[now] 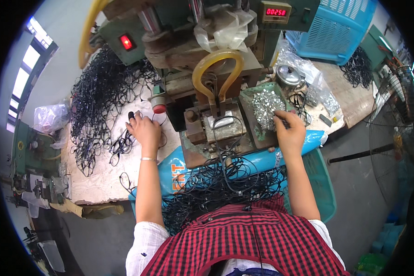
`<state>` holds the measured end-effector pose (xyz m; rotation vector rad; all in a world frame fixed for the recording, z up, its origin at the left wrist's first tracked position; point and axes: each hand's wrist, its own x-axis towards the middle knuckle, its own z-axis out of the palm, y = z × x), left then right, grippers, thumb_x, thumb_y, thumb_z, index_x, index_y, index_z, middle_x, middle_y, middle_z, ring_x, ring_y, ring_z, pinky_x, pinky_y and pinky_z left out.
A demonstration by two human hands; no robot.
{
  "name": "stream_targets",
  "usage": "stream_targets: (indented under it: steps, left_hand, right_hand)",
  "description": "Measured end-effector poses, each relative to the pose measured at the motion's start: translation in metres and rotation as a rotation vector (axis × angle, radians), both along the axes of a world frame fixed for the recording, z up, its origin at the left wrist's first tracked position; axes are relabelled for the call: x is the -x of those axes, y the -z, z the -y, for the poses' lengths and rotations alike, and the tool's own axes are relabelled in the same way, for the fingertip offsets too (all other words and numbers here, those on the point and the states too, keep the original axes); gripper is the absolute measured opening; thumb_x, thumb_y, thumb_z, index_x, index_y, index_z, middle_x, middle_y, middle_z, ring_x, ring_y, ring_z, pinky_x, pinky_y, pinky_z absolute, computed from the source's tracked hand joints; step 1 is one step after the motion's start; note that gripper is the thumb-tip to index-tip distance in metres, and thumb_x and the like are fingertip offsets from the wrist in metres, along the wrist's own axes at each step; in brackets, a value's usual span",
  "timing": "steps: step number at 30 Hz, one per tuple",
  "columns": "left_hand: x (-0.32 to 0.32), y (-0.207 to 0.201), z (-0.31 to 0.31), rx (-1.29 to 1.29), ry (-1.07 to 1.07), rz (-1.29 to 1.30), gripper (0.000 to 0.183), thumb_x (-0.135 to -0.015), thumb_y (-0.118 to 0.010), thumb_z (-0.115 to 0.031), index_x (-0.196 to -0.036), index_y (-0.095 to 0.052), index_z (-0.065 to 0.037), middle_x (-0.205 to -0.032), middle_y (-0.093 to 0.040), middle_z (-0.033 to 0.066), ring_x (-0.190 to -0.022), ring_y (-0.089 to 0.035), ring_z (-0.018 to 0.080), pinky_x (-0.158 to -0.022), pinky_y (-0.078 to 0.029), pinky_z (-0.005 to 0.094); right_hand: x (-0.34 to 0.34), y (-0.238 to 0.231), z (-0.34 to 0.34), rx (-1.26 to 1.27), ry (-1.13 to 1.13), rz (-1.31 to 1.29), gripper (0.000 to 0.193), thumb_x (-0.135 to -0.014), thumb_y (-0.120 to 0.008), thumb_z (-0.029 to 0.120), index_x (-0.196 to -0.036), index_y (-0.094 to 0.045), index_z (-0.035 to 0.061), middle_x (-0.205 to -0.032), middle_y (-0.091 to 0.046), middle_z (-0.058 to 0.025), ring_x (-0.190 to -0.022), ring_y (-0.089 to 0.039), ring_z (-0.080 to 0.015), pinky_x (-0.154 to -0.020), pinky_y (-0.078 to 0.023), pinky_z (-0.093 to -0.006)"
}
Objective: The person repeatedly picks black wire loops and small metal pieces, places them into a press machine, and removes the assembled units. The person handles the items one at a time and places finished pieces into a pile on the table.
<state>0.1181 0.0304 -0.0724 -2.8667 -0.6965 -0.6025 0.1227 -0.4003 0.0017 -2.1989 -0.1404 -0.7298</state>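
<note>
Both grips unclear: left hand (146,132) by thin black loops (123,144), right hand (291,134) beside silver metal bits (267,109) presumably trayed for reach.

left hand (146,132): palm down, fingers slightly bent | right hand (292,133): fingers curled inward | forearms (149,195): reaching forward

Left hand (146,132), one; right hand (291,133), one. Bracelet (148,159), one; tray (261,136), one; lidded pot (288,76), one; blue crate (318,54), one; green basket (325,188), one; fan (398,87), one. Black cords (94,89), metal bits (266,108): too many to count.
</note>
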Motion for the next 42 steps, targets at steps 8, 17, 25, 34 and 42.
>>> stream_targets:
  steps: [8,17,25,34,42]
  left_hand:
    - [0.040,-0.038,0.025,0.970,0.215,0.470,0.019,-0.102,-0.062,-0.015,-0.090,-0.054,-0.003,-0.072,-0.062,0.0068,-0.059,-0.059,0.0167,-0.055,-0.047,0.0295]
    - [0.072,-0.110,0.081,1.456,0.739,0.999,0.008,-0.104,-0.053,0.001,-0.110,-0.051,-0.003,-0.105,-0.063,0.0116,-0.093,-0.066,0.0187,-0.079,-0.061,0.0372]
    - [0.055,-0.205,0.120,1.194,1.121,1.040,0.011,-0.100,-0.055,0.003,-0.110,-0.052,0.000,-0.105,-0.064,0.0162,-0.095,-0.067,0.0234,-0.085,-0.059,0.0386]
    - [0.086,-0.178,0.142,0.409,1.385,0.543,0.021,-0.073,-0.078,0.001,-0.090,-0.068,-0.005,-0.108,-0.075,0.0115,-0.074,-0.070,0.0237,-0.062,-0.059,0.0343]
    - [0.071,-0.163,0.161,0.136,1.517,0.480,0.023,-0.073,-0.079,-0.004,-0.092,-0.066,-0.007,-0.107,-0.076,0.0098,-0.076,-0.069,0.0227,-0.065,-0.061,0.0336]
  right_hand:
    - [0.013,-0.082,-0.040,-0.332,-0.458,-0.170,0.013,-0.082,-0.075,0.003,-0.095,-0.077,0.0012,-0.094,-0.074,-0.0088,-0.090,-0.070,-0.0187,-0.084,-0.053,-0.0304]
    - [0.008,-0.073,-0.093,-0.594,-0.569,-0.183,0.039,-0.083,-0.072,-0.001,-0.120,-0.061,-0.0023,-0.091,-0.072,-0.0071,-0.093,-0.068,-0.0121,-0.087,-0.050,-0.0271]
    - [0.021,-0.088,-0.112,-0.859,-0.670,-0.349,0.054,-0.088,-0.069,-0.006,-0.136,-0.045,-0.0067,-0.102,-0.070,-0.0092,-0.104,-0.063,-0.0126,-0.098,-0.047,-0.0275]
    - [-0.007,-0.011,-0.006,0.431,0.025,-0.069,0.018,-0.081,-0.076,0.014,-0.098,-0.076,0.0074,-0.130,-0.064,-0.0223,-0.133,-0.052,-0.0409,-0.108,-0.044,-0.0511]
    - [-0.029,0.001,0.001,0.228,-0.034,-0.030,0.015,-0.081,-0.078,0.014,-0.093,-0.076,0.0064,-0.120,-0.068,-0.0190,-0.121,-0.061,-0.0375,-0.103,-0.047,-0.0457]
